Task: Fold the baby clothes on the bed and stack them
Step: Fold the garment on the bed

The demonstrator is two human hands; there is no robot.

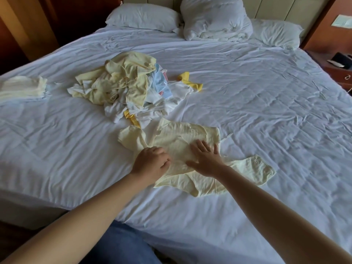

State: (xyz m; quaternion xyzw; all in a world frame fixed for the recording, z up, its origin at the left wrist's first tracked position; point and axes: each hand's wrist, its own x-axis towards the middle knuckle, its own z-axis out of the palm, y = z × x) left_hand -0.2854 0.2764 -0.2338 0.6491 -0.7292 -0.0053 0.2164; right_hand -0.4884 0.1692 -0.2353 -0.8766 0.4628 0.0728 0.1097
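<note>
I am looking down over a wide bed (266, 111) covered in a creased white sheet. At its head a flat pillow (142, 17) lies on the left, a crumpled pillow (215, 18) leans against the pale padded headboard (276, 6), and a third pillow (276, 33) sits on the right. A wooden nightstand (339, 71) stands just beside the bed's right edge with a dark object on it that I cannot make out. Dark wood panelling (28, 25) fills the left corner of the room.

A loose pile of baby clothes (129, 86), in pale yellow, white and blue, lies in the middle of the sheet. A small folded stack (22, 88) rests well apart from it, near the left edge. Just in front of the pile, a pale yellow garment (177, 141) is spread on the sheet with one sleeve out to the right.

My right hand (205, 161) presses flat on the garment, fingers straight and slightly spread. My left hand (150, 162) rests on the garment's left side with its fingers curled under; I cannot tell whether they pinch the cloth. Blue jeans (122, 244) show at the bottom of the view, against the near edge of the bed.
</note>
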